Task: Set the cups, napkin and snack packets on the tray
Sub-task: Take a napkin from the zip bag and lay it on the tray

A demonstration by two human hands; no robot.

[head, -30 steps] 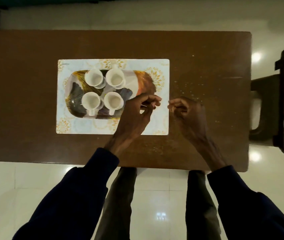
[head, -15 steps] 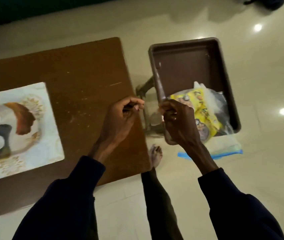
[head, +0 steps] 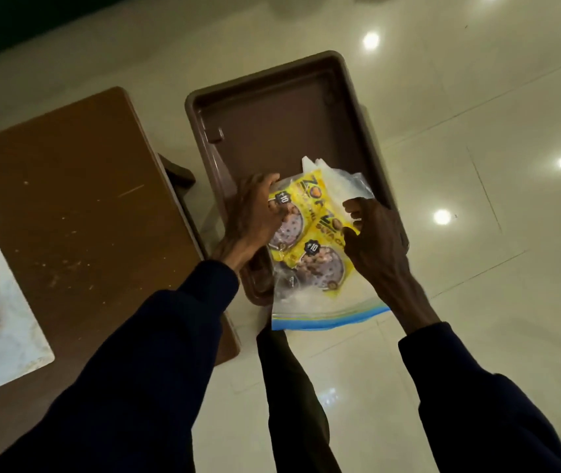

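Note:
Yellow snack packets (head: 309,233) lie inside a clear zip bag (head: 320,302) with a blue closure strip, resting in a brown plastic bin (head: 272,107) right of the table. A white napkin (head: 313,163) pokes out behind the packets. My left hand (head: 255,216) has its fingers curled onto the packets' left side. My right hand (head: 374,240) grips the bag and packets on the right. At the left edge, only a corner of the patterned placemat (head: 9,329) under the tray shows; the cups are out of view.
The brown wooden table (head: 77,199) fills the left. The bin sits on a dark stool or chair (head: 178,172) beside the table's right edge. Glossy pale floor tiles (head: 477,114) surround it. My legs stand below the bin.
The view has swung right from the tray with cups to the bin. Both hands left the table and moved onto the bagged snack packets in the bin.

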